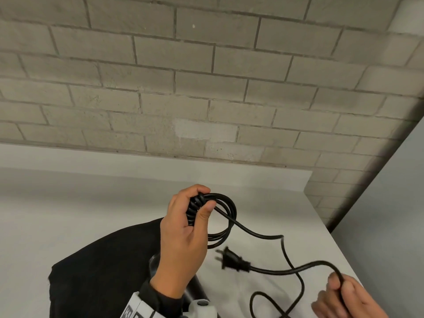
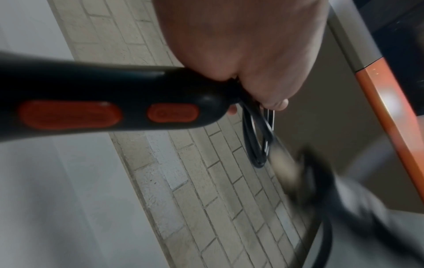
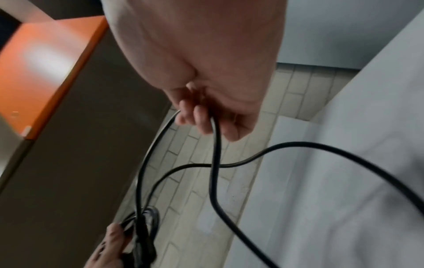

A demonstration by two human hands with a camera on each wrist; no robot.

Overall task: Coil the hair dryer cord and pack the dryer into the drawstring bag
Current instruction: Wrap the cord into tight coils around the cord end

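Note:
My left hand (image 1: 195,214) grips several black loops of the cord (image 1: 226,216) above the table. The black hair dryer handle (image 2: 96,101), with orange buttons, hangs below that hand; in the head view only a bit of the dryer (image 1: 195,288) shows past my wrist. From the coil the loose cord (image 1: 286,251) runs right to my right hand (image 1: 341,290), which pinches it near the plug end. The plug (image 1: 234,259) dangles in the air between the hands. The black drawstring bag (image 1: 103,267) lies flat on the table under my left forearm.
The white table (image 1: 68,203) runs back to a grey brick wall (image 1: 206,88); its right edge (image 1: 332,237) drops off near my right hand. An orange-edged cabinet (image 3: 45,68) shows in the wrist views.

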